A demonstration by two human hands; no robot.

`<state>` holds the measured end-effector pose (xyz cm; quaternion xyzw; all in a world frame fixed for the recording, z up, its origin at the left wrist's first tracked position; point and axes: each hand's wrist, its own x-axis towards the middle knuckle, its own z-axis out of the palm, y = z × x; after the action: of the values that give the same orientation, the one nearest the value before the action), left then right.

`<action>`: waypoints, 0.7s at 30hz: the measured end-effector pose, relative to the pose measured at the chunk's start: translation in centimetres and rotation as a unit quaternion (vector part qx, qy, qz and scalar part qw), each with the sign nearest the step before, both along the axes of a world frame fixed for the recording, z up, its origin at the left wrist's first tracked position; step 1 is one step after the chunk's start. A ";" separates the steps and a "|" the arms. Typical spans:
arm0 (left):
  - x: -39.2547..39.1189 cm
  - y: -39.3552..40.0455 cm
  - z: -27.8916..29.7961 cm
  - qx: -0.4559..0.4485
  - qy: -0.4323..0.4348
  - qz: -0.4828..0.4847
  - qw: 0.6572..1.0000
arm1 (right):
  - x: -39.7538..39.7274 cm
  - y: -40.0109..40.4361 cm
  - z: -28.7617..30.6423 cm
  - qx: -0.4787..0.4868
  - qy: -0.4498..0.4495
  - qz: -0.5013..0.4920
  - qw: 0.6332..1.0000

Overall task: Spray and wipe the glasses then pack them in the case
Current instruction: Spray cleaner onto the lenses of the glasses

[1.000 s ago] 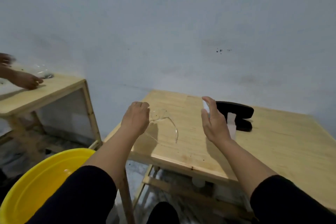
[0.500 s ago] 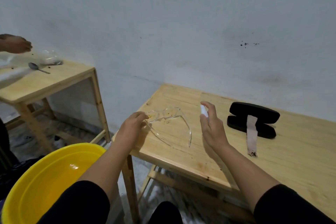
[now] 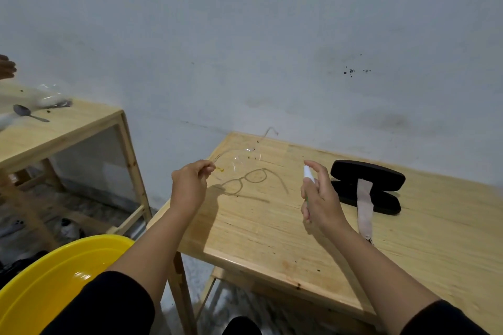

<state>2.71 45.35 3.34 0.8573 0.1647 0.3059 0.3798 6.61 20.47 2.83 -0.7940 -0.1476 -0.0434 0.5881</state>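
Left hand (image 3: 190,185) pinches the clear glasses (image 3: 246,155) up over the table (image 3: 272,226), right hand (image 3: 321,196) grips a small spray bottle (image 3: 308,173) aimed at them.

Left arm: reaches forward from the lower left, black sleeve pushed up to the elbow, forearm bare.
Left hand (image 3: 189,187): raised, back toward the camera, fingers (image 3: 208,167) pinched on a temple of the glasses (image 3: 246,156), holding them up in the air.
Right arm: reaches forward from the lower right, sleeve also up, forearm bare.
Right hand (image 3: 321,197): upright, curled around a spray bottle (image 3: 308,174), index finger bent over its top, nozzle toward the glasses.
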 end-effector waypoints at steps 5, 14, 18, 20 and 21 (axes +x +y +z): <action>1.2 -1.8 1.1 -0.017 -0.005 -0.035 0.999 | 0.2 0.3 0.0 -0.157 -0.092 -0.013 0.983; 1.8 -3.8 2.7 -0.052 -0.024 -0.069 0.996 | 0.8 1.7 1.2 -0.184 -0.128 -0.024 0.974; 1.7 -4.0 3.2 -0.063 -0.033 -0.073 0.995 | 1.0 1.7 1.4 -0.198 -0.135 -0.031 0.970; 1.7 -4.2 3.3 -0.062 -0.032 -0.076 0.995 | 1.0 1.6 1.5 -0.209 -0.137 -0.035 0.968; 1.7 -4.2 3.4 -0.062 -0.032 -0.076 0.995 | 1.0 1.6 1.5 -0.217 -0.140 -0.038 0.965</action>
<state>4.40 41.10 6.73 0.8319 0.1053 0.2931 0.4594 7.60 22.05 4.32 -0.8937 -0.2042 -0.1434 0.3728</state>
